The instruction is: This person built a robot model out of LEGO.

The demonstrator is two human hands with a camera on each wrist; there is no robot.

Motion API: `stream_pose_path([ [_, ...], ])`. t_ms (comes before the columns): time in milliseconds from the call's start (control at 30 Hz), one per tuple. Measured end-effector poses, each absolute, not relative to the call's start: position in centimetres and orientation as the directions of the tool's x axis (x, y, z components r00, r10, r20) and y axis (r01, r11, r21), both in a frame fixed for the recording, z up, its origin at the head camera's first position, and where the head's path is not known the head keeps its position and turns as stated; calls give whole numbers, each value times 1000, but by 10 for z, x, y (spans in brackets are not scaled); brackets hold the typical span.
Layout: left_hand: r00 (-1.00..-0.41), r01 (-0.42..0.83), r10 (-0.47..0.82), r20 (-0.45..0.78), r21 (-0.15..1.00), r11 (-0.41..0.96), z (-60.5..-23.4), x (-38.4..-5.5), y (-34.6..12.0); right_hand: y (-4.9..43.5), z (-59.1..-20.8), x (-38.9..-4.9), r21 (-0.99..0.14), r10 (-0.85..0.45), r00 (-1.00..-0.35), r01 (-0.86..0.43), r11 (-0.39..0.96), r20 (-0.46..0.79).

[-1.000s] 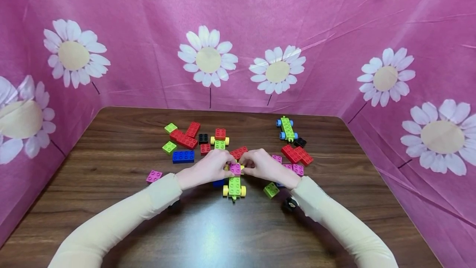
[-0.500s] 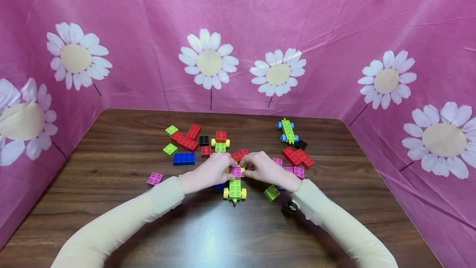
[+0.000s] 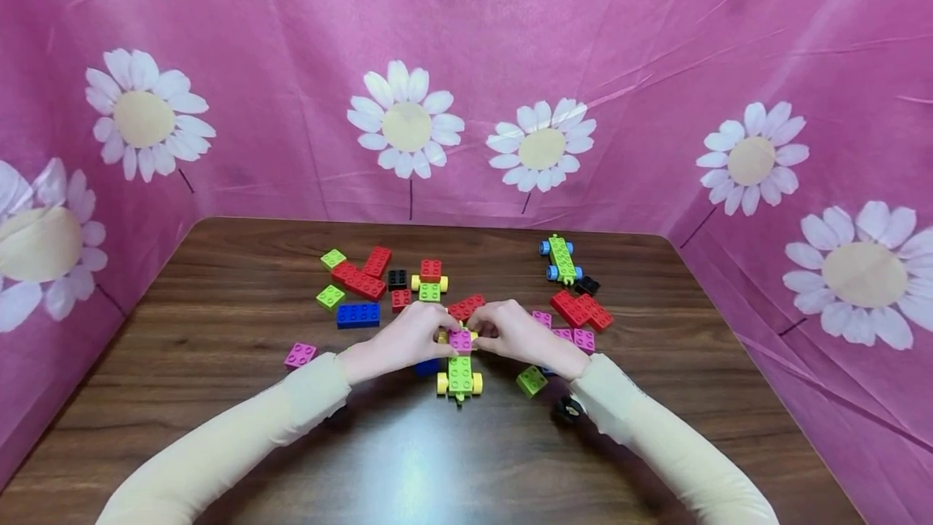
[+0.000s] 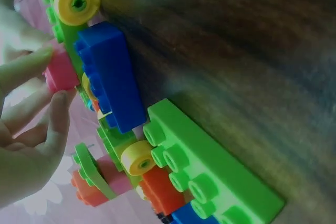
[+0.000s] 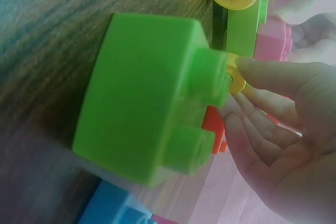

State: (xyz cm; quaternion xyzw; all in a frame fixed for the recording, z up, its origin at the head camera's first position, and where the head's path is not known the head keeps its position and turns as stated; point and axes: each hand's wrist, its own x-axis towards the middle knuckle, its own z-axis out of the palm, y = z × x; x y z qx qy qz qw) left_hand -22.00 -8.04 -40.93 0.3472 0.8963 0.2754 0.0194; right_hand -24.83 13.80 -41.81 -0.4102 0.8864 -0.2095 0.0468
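Observation:
Near the middle of the table, a lime green car base (image 3: 460, 375) with yellow wheels points toward the person, a pink brick (image 3: 461, 342) on its studs. My left hand (image 3: 411, 336) pinches that brick between thumb and fingers, as the left wrist view shows at the pink side (image 4: 62, 69). From the other side, my right hand (image 3: 516, 332) grips the base at its far yellow wheel (image 5: 237, 74), thumb against the wheel. A blue brick (image 4: 113, 74) lies close beside the base on the left. Fingers partly hide the far end of the base.
Left on the table are a blue brick (image 3: 358, 315), red bricks (image 3: 359, 280) and a pink brick (image 3: 300, 355). Behind stands another yellow-wheeled base (image 3: 429, 292). A blue-wheeled base (image 3: 560, 258) is at back right; a green brick (image 3: 531, 381) sits near the right wrist.

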Motion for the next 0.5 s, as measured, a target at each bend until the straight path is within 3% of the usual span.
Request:
stream_pose_path([
  [167, -784, 565, 602, 148, 573, 594, -410, -222, -84, 138, -419, -250, -398, -747, -658, -714, 577, 98],
  [500, -769, 591, 619, 162, 550, 590, -408, -221, -79, 139, -421, -250, -402, -745, -661, -709, 579, 92],
])
